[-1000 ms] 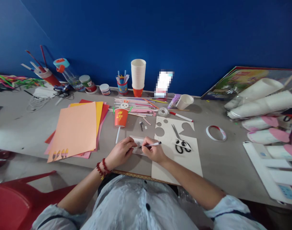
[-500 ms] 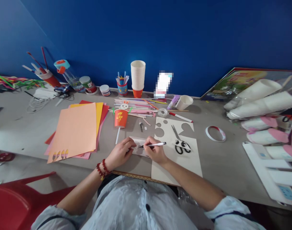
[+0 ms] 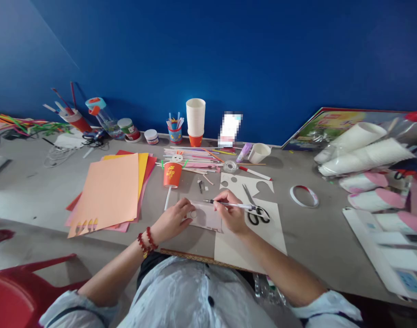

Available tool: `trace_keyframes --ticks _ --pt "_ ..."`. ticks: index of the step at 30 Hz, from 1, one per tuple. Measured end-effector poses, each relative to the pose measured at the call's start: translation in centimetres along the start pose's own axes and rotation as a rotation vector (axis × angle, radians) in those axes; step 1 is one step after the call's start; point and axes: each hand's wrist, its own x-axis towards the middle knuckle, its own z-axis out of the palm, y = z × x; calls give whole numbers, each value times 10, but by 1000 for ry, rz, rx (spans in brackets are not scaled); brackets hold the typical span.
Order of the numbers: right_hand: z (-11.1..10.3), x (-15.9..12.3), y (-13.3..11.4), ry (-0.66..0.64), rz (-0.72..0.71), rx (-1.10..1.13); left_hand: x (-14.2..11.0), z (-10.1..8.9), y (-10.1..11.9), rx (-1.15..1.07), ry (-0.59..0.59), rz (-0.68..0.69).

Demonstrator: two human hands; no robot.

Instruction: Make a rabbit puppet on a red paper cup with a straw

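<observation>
My left hand [image 3: 172,219], with a red bead bracelet at the wrist, holds the left end of a strip of pale pink paper [image 3: 208,217] against the tabletop. Beside its fingertips a small pale round shape [image 3: 193,214] shows on the strip; I cannot tell if it is drawn or a loose piece. My right hand [image 3: 232,214] is closed around a clear-barrelled pen [image 3: 240,206], its dark tip pointing left just above the paper. Behind the hands stands an orange paper cup [image 3: 172,174] with a rabbit face and green arms. Black-handled scissors [image 3: 258,215] lie by my right hand.
White card [image 3: 266,237] with cut-out holes lies under the scissors. Coloured paper sheets [image 3: 109,191] are stacked at left. Straws and sticks [image 3: 191,159], a cup stack [image 3: 195,116] and clear tape [image 3: 230,166] sit behind. A tape roll [image 3: 304,196] and bagged cups [image 3: 365,155] are right.
My right hand has lifted the pen off the round shape and moved right, the pen now lying flatter. My left fingers have spread a little, uncovering the round shape. The view has tilted slightly upward.
</observation>
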Motion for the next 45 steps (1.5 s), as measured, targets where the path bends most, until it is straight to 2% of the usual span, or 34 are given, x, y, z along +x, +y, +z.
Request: trace_keyframes --ticks 4,8,11,16,22,25,28,31,34,39,45 --pt "-13 3 -11 24 -1 70 2 0 1 59 -6 2" --pt "-32 5 -22 38 -1 14 2 1 0 68 -1 3" --pt "-51 4 -22 59 -16 -102 1 3 1 70 14 10" --pt "-82 -4 -5 106 -83 -406 1 5 4 61 40 -12" --pt "-100 -14 10 -36 -225 -695 -1 6 7 -12 49 -91" --pt "-105 -7 17 -84 -229 -860 2 4 9 -125 84 -125" --pt "-107 8 24 -117 -221 -1060 10 2 16 -292 176 -143" --pt "-101 26 28 -173 -160 -1218 24 1 27 -597 231 -191" --pt "-90 39 29 -212 -96 -1321 38 2 37 -913 212 -260" --pt "-85 36 29 -151 -78 -1293 52 5 45 -1254 186 -280" --pt "-120 -3 31 -38 -67 -1132 58 7 43 -1338 165 -319"
